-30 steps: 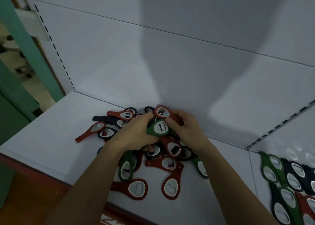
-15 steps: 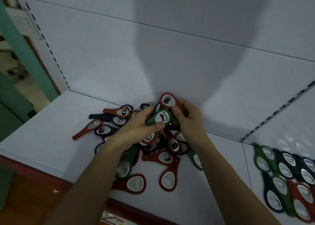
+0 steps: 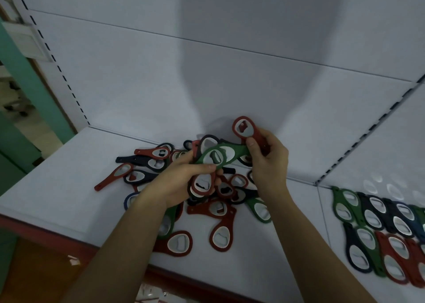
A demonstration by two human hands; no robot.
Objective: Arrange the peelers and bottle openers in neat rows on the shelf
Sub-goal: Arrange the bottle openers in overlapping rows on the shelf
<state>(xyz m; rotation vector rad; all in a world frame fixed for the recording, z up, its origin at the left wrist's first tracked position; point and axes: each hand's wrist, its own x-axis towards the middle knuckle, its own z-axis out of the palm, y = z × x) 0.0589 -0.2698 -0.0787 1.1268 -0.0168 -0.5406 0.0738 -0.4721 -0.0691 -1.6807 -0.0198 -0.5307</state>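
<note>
You have free room on the left of the shelf (image 3: 57, 176); the messy pile (image 3: 222, 235) blocks the middle, neat rows (image 3: 368, 217) the right.

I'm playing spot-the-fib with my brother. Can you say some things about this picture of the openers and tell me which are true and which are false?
1. The right hand holds a red opener. True.
2. The green opener lies flat on the shelf. False: the left hand pinches it above the pile.
3. The pile under the hands is all one colour. False: it mixes red, green and dark openers.
4. Over on the right, openers lie side by side in rows. True.
</note>
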